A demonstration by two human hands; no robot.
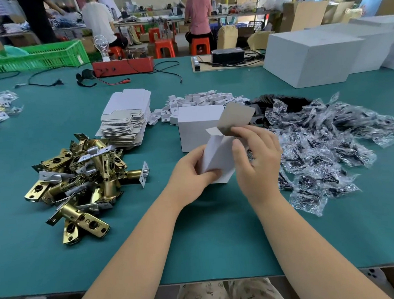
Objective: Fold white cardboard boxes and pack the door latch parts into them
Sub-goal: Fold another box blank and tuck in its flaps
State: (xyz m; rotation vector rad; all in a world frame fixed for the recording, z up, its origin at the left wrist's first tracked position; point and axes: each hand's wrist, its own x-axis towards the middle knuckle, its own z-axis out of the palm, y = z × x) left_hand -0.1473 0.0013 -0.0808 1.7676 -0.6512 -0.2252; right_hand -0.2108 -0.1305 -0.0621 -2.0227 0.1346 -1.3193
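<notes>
A small white cardboard box (221, 155) stands partly folded at the table's middle, its grey-lined top flap open and pointing up. My left hand (190, 172) grips its lower left side, fingers curled round the bottom corner. My right hand (255, 155) holds its right side with the thumb on the front and fingers near the flap. A pile of brass door latches (80, 177) lies to the left. A stack of flat white box blanks (127, 116) sits behind that pile.
A larger white box (197, 124) stands just behind the small one. Small white cardboard inserts (203, 99) are heaped farther back. Clear bags of black screws (327, 148) spread to the right. Big white cartons (311, 56), a red device (122, 66) with cables and a green crate (36, 57) line the far edge.
</notes>
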